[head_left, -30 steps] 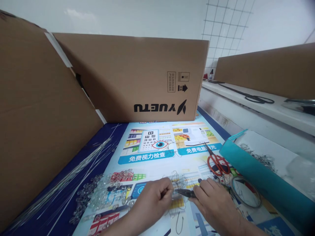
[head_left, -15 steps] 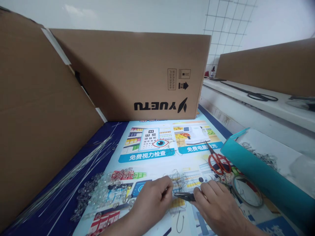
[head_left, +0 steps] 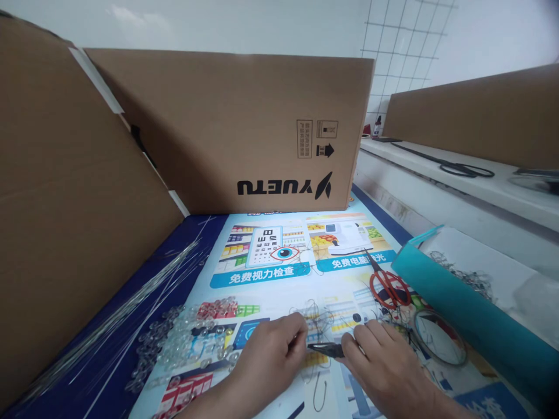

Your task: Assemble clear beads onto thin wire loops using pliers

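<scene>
Near: my left hand [head_left: 273, 349], pinched shut on a fine wire [head_left: 311, 343]; my right hand [head_left: 384, 364], closed round small pliers [head_left: 325, 349] whose tip meets it. The wire I judge light, springy, easily kinked; best held close to the bend. Mid: clear beads [head_left: 183, 343], red scissors [head_left: 386, 285] on the bench [head_left: 262, 285]. Far: box [head_left: 244, 128].
</scene>
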The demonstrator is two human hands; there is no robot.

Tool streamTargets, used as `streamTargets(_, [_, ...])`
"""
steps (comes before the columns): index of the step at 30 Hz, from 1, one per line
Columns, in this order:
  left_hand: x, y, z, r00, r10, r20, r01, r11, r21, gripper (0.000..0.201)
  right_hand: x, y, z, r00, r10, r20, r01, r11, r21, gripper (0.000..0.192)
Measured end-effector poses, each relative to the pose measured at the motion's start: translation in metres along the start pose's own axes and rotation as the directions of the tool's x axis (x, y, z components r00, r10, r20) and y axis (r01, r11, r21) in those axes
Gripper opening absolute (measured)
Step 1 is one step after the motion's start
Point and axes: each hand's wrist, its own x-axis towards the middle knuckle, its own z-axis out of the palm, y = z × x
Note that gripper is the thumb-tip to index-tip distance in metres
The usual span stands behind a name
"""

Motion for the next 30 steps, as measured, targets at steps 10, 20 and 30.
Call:
streamTargets(10, [0.0005,0.0017,-0.0018,1.000,0.006,0.031,-0.006,1.000,0.014,0.017,-0.0007,-0.0005,-0.0002,0.999,0.008,0.032,-0.008,1.000,-0.006,0.012])
streamTargets(20, [0.0001,0.0034,-0.0024,0.999,-0.005,0.044,0.004,1.000,0.014,0.018,-0.0007,-0.0007,-0.0005,1.000,-0.005,0.027,0.005,1.000,0.004,0.013])
streamTargets(30, [0.0003,0.0022,-0.0008,0.999,0.007,0.034,-0.008,1.000,0.030,0.018,-0.0007,-0.0005,-0.0008,1.000,-0.008,0.025,0.008,1.000,-0.014,0.013])
